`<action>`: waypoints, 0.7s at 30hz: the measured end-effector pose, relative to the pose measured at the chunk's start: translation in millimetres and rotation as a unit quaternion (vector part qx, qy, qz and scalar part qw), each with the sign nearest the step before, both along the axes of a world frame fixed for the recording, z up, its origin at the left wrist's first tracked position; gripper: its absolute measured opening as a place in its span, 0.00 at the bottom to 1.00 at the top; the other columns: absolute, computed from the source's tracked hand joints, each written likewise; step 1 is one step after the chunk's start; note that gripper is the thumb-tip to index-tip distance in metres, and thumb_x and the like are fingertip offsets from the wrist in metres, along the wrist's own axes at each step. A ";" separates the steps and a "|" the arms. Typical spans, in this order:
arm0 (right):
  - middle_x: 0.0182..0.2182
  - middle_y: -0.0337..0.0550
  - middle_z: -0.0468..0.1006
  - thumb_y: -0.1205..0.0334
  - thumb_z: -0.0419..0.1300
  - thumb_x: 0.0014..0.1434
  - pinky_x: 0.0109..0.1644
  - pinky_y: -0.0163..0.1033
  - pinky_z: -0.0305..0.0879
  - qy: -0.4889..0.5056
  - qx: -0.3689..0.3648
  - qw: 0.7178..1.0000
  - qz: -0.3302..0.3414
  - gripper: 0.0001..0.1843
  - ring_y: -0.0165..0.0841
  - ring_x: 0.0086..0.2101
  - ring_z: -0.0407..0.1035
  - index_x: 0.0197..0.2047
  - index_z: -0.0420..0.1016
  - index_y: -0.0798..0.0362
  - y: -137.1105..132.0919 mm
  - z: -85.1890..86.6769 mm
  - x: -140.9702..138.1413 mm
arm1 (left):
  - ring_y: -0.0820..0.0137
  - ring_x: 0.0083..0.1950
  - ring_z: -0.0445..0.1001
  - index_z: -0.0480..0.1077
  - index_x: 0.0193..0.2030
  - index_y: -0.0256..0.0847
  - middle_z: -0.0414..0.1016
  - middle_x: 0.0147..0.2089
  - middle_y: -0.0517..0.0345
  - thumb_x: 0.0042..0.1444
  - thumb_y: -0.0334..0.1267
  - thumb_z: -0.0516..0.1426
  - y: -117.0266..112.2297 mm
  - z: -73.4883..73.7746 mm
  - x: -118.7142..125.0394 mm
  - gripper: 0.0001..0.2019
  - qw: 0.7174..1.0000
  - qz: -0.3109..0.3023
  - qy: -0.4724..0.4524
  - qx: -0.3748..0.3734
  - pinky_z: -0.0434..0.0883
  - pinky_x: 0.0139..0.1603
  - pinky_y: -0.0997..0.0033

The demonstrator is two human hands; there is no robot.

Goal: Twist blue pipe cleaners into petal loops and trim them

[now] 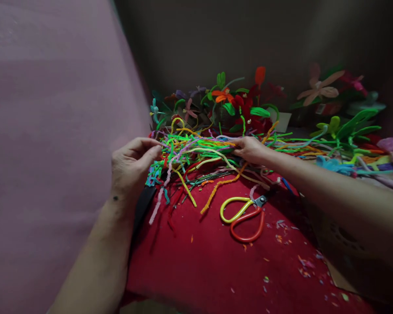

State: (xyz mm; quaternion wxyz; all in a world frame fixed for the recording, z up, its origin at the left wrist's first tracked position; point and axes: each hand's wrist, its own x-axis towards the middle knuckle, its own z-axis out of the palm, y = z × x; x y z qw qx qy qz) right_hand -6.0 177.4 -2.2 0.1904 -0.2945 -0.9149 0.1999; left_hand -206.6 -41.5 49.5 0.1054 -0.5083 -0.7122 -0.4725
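Observation:
A tangled heap of pipe cleaners (196,148) in green, yellow, orange, purple and red lies across the far part of the red cloth. My left hand (132,163) is at the heap's left end, thumb and forefinger pinched on what looks like the end of a purple pipe cleaner. On the right, my right hand (250,149) closes around pipe cleaners in the heap; its fingertips are partly hidden among them. A pink one (162,200) and an orange one (212,198) hang toward me. Scissors (245,218) with yellow and red handles lie below my right hand.
Behind the heap stand pipe-cleaner flowers, among them an orange one (222,95) and a peach one (320,88). Coloured fluff scraps (304,264) litter the red cloth (190,266) at right. A pale pink surface (59,131) rises close along the left.

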 end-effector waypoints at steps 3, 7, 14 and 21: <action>0.32 0.38 0.79 0.72 0.54 0.50 0.32 0.30 0.58 -0.011 0.015 1.000 -0.009 0.26 0.31 0.30 0.70 0.54 0.73 0.51 -1.4 0.2 -0.8 | 0.72 0.32 0.72 0.73 0.36 0.40 0.75 0.31 0.58 0.55 0.38 0.53 -1.2 -4.4 14.9 0.09 0.966 -0.182 0.065 -0.171 0.69 0.34 0.73; 0.34 0.39 0.80 0.70 0.55 0.51 0.32 0.31 0.58 -0.027 0.037 0.999 -0.019 0.25 0.31 0.30 0.70 0.53 0.74 0.49 -2.1 -0.7 -1.1 | 0.69 0.40 0.71 0.74 0.39 0.43 0.73 0.36 0.55 0.58 0.32 0.50 14.9 -29.8 13.5 0.11 0.849 -0.140 0.345 -0.374 0.67 0.39 0.72; 0.38 0.42 0.81 0.69 0.55 0.51 0.35 0.33 0.59 -0.015 0.081 0.997 -0.006 0.23 0.34 0.34 0.72 0.51 0.75 0.48 0.7 -7.0 -0.5 | 0.63 0.42 0.70 0.72 0.40 0.39 0.70 0.37 0.49 0.59 0.31 0.46 25.3 -46.4 13.5 0.13 0.808 -0.062 0.401 -0.428 0.66 0.36 0.67; 0.45 0.42 0.78 0.66 0.56 0.53 0.45 0.35 0.63 -0.011 0.107 0.994 0.003 0.22 0.37 0.43 0.70 0.52 0.74 0.48 -1.4 -10.8 1.3 | 0.66 0.45 0.69 0.68 0.42 0.40 0.67 0.44 0.51 0.61 0.32 0.44 21.5 -40.0 10.1 0.12 0.804 -0.061 0.413 -0.423 0.67 0.35 0.71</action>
